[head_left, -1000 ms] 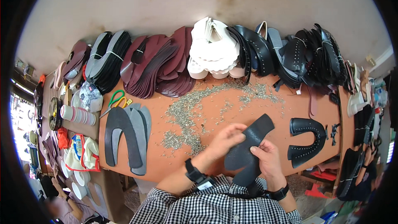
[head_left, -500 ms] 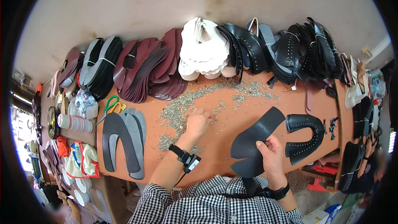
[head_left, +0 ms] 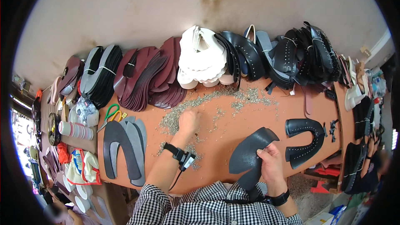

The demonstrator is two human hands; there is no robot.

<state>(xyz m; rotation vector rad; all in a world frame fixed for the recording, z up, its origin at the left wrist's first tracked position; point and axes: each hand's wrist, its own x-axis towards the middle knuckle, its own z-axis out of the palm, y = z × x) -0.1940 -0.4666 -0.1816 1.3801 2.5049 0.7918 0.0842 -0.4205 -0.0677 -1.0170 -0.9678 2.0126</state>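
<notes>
My left hand (head_left: pixel 189 120) is over a spread of small metal studs (head_left: pixel 170 121) on the orange-brown tabletop. Its fingers are curled down, and whatever they pinch is hidden. In my right hand (head_left: pixel 271 158) is a black leather shoe upper (head_left: pixel 246 153), pinched near its edge with the thumb on top, tilted above the table's near side. To the right of it lies another black upper (head_left: pixel 307 141), bent into a U and lined with studs. Several grey and black U-shaped uppers (head_left: pixel 121 150) lie in a loose stack at the left.
Bundled uppers line the wall: black-grey (head_left: pixel 102 73), maroon (head_left: pixel 146 75), white (head_left: pixel 203 58) and black studded ones (head_left: pixel 306 56). Green-handled scissors (head_left: pixel 111 111) lie at the left, near a striped stack of cups (head_left: pixel 76 131). Other people are partly visible at both sides.
My left hand has moved slightly left and its fingers have curled in. The upper in my right hand has tipped and come a little nearer. The whole view has shifted slightly.
</notes>
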